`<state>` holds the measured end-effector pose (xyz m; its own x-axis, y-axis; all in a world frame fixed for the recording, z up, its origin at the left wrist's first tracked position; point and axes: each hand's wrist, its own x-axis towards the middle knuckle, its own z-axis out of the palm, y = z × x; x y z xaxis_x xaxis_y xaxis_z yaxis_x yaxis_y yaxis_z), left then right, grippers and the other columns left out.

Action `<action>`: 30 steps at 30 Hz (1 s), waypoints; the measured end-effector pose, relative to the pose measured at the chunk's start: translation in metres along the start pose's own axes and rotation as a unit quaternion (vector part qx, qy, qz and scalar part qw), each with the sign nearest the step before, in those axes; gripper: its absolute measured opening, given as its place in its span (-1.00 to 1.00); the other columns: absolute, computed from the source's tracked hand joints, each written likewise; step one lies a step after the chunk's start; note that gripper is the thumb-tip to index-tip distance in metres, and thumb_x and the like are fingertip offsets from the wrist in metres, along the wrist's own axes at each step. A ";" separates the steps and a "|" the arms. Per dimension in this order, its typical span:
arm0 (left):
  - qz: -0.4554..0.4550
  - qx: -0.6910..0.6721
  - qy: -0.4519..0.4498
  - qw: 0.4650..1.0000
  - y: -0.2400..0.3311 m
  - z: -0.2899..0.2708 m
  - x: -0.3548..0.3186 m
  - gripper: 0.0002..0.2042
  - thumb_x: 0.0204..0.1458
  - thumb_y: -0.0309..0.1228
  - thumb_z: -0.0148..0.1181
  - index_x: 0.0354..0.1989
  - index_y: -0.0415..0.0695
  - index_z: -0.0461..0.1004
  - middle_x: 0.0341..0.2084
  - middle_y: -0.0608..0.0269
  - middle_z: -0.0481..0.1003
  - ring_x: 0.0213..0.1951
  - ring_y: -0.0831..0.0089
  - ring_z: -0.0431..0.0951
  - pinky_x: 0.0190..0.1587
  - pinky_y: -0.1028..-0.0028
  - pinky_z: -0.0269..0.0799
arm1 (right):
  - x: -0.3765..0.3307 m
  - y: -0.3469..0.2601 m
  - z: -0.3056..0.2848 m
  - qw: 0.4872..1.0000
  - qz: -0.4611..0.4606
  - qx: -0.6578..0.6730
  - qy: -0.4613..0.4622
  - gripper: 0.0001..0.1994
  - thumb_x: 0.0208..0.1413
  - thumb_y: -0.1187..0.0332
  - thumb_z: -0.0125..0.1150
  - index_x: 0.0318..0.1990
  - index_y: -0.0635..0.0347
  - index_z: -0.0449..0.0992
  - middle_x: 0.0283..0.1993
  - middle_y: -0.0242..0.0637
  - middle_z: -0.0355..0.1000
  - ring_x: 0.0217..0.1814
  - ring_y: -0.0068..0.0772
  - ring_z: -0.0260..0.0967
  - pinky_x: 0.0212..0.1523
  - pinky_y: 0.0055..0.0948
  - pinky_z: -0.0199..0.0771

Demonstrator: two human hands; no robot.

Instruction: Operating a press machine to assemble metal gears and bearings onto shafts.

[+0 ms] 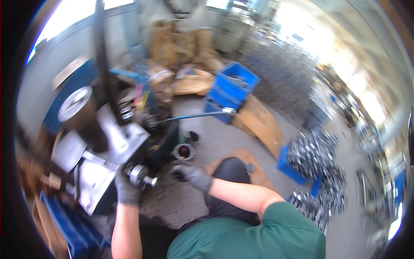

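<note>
My left hand [126, 188], in a dark grey glove, grips a round metal part with a short shaft [141, 175] next to the edge of a machine table [115, 137]. My right hand [192, 175], also gloved, hovers just to the right of that part with fingers loosely curled and nothing visible in it. A metal ring-shaped piece [184, 151] lies on the floor just beyond my right hand. The picture is motion-blurred.
A blue-handled lever [196, 115] juts right from the machine. Blue crates [231, 89] and cardboard boxes [181, 47] stand at the back. A wooden board [260, 122] lies on the floor. A blue bin heaped with shiny metal parts [313, 156] sits at the right. A dark vertical post [103, 60] rises at the left.
</note>
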<state>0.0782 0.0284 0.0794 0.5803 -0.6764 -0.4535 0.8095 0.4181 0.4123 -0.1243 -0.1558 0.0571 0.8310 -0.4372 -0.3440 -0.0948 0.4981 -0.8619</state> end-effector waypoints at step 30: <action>0.016 0.531 -0.226 0.816 -0.158 -0.001 0.069 -0.62 0.34 -0.14 0.16 0.12 -0.19 0.48 -0.09 0.32 0.57 -0.13 0.52 0.56 -0.14 0.49 0.50 | -0.069 -0.019 -0.086 0.965 -0.243 0.022 0.099 -0.91 0.11 0.50 0.22 -0.23 0.20 0.54 -0.28 -0.21 0.52 -0.18 -0.30 0.47 -0.16 -0.26 0.49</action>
<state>-0.0098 -0.0836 -0.0181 0.3130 -0.9304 -0.1906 0.1211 -0.1600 0.9797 -0.2274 -0.1995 0.0650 0.6502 -0.7592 0.0283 0.3059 0.2276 -0.9245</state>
